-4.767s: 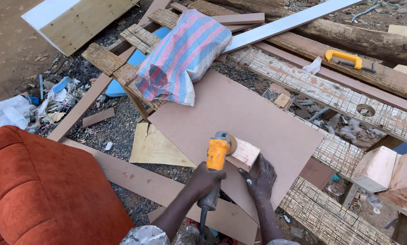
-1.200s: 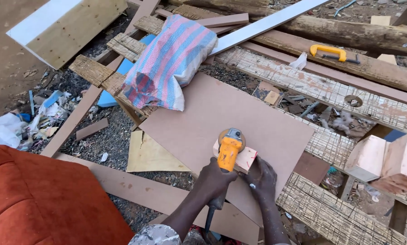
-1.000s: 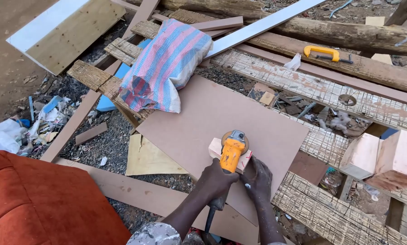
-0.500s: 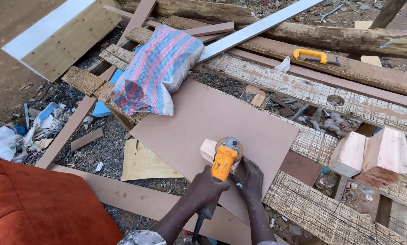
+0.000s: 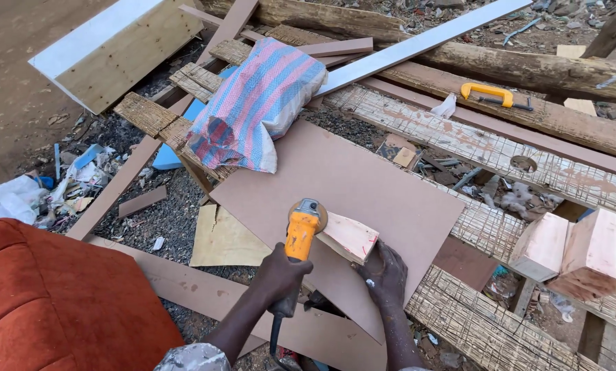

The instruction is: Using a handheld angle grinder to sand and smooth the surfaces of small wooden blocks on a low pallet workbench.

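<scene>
My left hand point(image 5: 280, 275) grips the body of a yellow angle grinder point(image 5: 302, 232), whose sanding disc rests against a small pale wood block point(image 5: 349, 235). My right hand point(image 5: 385, 273) holds that block from its right end and presses it down on a large brown board point(image 5: 349, 185). The grinder's black cord hangs down under my left wrist.
A striped woven sack point(image 5: 256, 106) lies on wooden slats behind the board. A yellow-handled saw point(image 5: 492, 94) rests on planks at the back right. Wooden boxes point(image 5: 576, 251) stand at the right, an orange cushioned seat point(image 5: 53, 302) at the lower left, litter point(image 5: 67, 185) on the gravel.
The grinder has shifted left along the block, and the view has drifted so everything sits a little further right and lower. Both hands keep their hold.
</scene>
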